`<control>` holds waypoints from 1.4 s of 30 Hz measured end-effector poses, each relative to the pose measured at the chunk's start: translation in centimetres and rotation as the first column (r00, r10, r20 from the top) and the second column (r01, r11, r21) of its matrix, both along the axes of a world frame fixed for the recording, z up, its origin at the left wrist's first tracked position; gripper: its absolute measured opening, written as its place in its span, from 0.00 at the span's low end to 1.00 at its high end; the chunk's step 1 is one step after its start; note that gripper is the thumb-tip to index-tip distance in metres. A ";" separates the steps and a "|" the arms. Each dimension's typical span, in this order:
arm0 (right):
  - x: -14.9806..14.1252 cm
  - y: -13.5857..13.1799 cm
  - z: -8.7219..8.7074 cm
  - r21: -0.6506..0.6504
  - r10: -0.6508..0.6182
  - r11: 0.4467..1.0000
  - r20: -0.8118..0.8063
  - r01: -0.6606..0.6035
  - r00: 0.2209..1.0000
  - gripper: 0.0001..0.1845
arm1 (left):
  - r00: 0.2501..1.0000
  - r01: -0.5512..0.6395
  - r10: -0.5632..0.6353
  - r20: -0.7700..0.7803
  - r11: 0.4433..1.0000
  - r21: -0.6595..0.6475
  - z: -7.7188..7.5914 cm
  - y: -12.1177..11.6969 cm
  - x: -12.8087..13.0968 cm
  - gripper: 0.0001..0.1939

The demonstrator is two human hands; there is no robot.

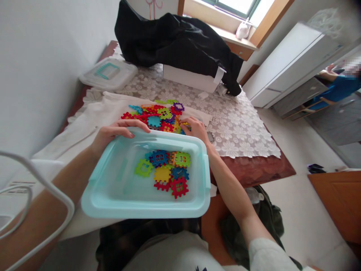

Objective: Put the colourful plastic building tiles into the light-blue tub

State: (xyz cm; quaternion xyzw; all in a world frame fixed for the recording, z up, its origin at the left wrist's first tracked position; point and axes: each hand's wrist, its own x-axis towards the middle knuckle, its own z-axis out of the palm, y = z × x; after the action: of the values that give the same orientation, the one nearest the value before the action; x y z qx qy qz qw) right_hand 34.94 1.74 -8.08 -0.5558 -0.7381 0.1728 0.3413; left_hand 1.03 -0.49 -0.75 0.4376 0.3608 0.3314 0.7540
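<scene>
My left hand (121,132) grips the near-left rim of a pale aqua plastic bin (145,210), which tilts up toward me. Inside lie several colourful interlocking waffle-block pieces (166,173) in red, green, yellow and blue. Beyond the bin, a loose pile of similar pieces (155,117) spreads over a white cloth (84,139). My right hand (196,128) rests at the pile's right side, its fingertips on the pieces. A yellow piece sits at those fingertips, and I cannot tell whether the hand holds it.
A lace tablecloth (234,131) covers the table. A black cloth (177,47) drapes a white box (188,79) at the back, and a clear lid (108,73) lies at back left. A person in a blue sleeve (338,88) is at right, beyond a white cabinet (287,64).
</scene>
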 end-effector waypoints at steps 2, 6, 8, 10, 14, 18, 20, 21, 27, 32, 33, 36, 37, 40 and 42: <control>-0.1 0.1 0.1 0.037 0.010 0.999 -0.159 -0.005 0.987 0.09 | 1.000 -0.019 0.019 -0.013 1.000 -0.001 0.3 -0.3 0.2 0.13; -0.2 0.6 0.2 0.037 0.001 0.999 -0.498 0.020 0.867 0.21 | 1.000 -0.013 0.013 -0.004 1.000 0.009 0.9 -0.6 0.5 0.15; -0.2 0.6 0.6 0.003 0.007 1.000 -0.635 -0.007 0.772 0.26 | 1.000 -0.003 0.003 0.004 1.000 0.013 1.0 -0.7 0.6 0.16; -0.1 0.1 1.4 -0.015 0.049 0.996 -0.747 -0.090 0.662 0.28 | 1.000 -0.011 0.011 -0.004 1.000 0.007 1.0 -0.8 0.6 0.17; -0.3 -2.0 3.6 -0.001 0.159 0.960 -0.818 -0.278 0.553 0.29 | 0.999 -0.036 0.036 -0.017 0.999 -0.003 1.5 -1.2 0.9 0.16; -0.7 -2.6 4.3 -0.048 0.214 0.926 -0.750 -0.375 0.626 0.39 | 0.997 -0.068 0.067 -0.040 0.998 -0.018 1.7 -1.3 1.0 0.15; -0.6 -1.7 3.6 -0.074 0.180 0.944 -0.702 -0.322 0.689 0.43 | 0.998 -0.051 0.050 -0.046 0.998 -0.029 1.4 -1.0 0.7 0.15; -0.5 -1.2 3.1 -0.084 0.156 0.957 -0.659 -0.278 0.736 0.45 | 0.998 -0.038 0.036 -0.045 0.999 -0.033 1.1 -0.7 0.5 0.15; -0.1 0.1 0.2 -0.099 0.050 0.994 0.030 -0.047 0.998 0.39 | 0.999 -0.020 0.020 -0.030 1.000 -0.012 0.7 -0.4 0.3 0.14; -0.3 0.1 -0.2 -0.126 0.103 0.988 0.148 -0.084 0.984 0.17 | 1.000 -0.015 0.015 -0.006 1.000 0.004 1.1 -0.8 0.6 0.16; -0.2 0.2 -0.2 -0.125 0.111 0.988 0.125 -0.095 0.986 0.13 | 1.000 0.004 -0.004 0.001 1.000 0.019 1.0 -0.7 0.5 0.16; 0.0 0.5 -0.3 -0.101 0.118 0.988 0.014 -0.116 0.993 0.04 | 0.999 0.043 -0.043 0.000 0.997 0.057 0.5 0.0 0.2 0.16; 0.0 0.7 -0.4 -0.080 0.111 0.990 -0.035 -0.113 0.993 0.02 | 0.999 0.044 -0.044 -0.003 0.997 0.065 0.4 0.1 0.1 0.16; -0.2 0.8 -0.5 0.010 0.090 0.996 -0.194 -0.090 0.977 0.06 | 0.999 0.042 -0.042 0.002 0.997 0.063 0.3 0.2 0.1 0.16; -0.4 0.7 -0.3 0.065 0.096 0.995 -0.274 -0.081 0.957 0.07 | 0.999 0.046 -0.047 0.013 0.998 0.048 0.4 0.1 0.2 0.16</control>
State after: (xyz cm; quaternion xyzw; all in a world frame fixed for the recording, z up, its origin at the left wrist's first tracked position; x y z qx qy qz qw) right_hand 34.55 2.40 -8.37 -0.4833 -0.7116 0.2444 0.4475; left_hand 1.18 -0.43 -0.40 0.4612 0.3373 0.3252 0.7535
